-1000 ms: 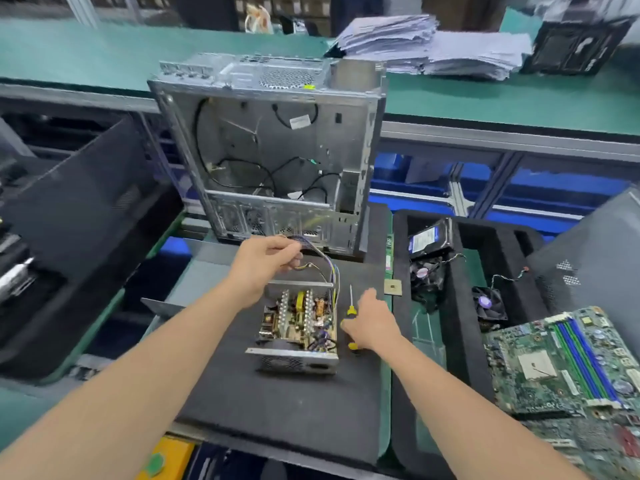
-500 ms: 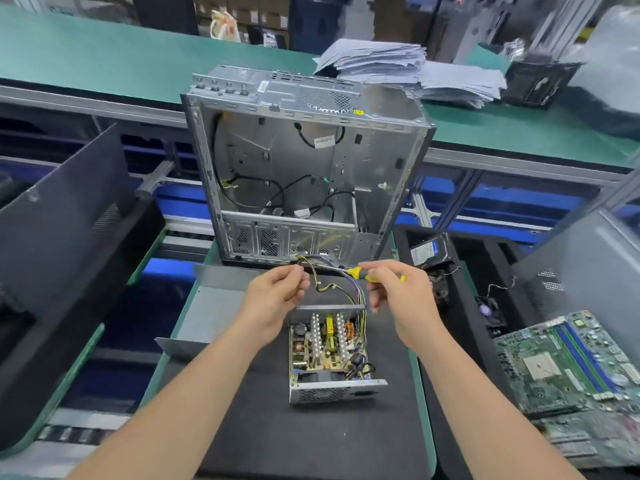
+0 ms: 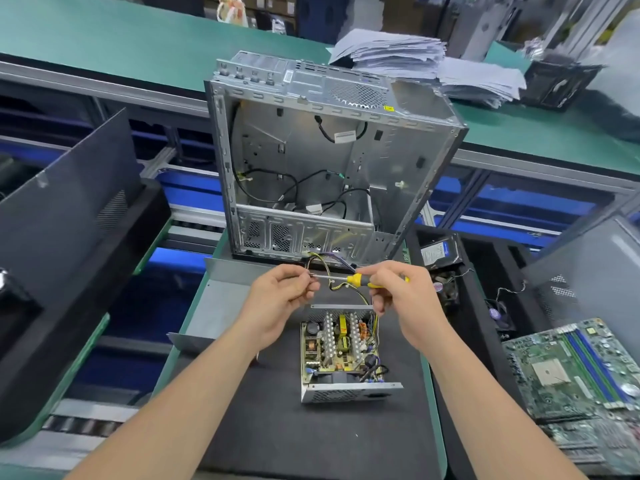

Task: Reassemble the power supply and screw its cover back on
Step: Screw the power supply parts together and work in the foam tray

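Left hand (image 3: 277, 301), right hand (image 3: 401, 299) hold screwdriver (image 3: 357, 279); power supply (image 3: 346, 392) coverless, board (image 3: 341, 344) exposed.

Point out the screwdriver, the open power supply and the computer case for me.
screwdriver (image 3: 357, 280), head view, on the yellow handle.
power supply (image 3: 341, 344), head view, on its exposed circuit board.
computer case (image 3: 311, 161), head view, on its inner metal wall.
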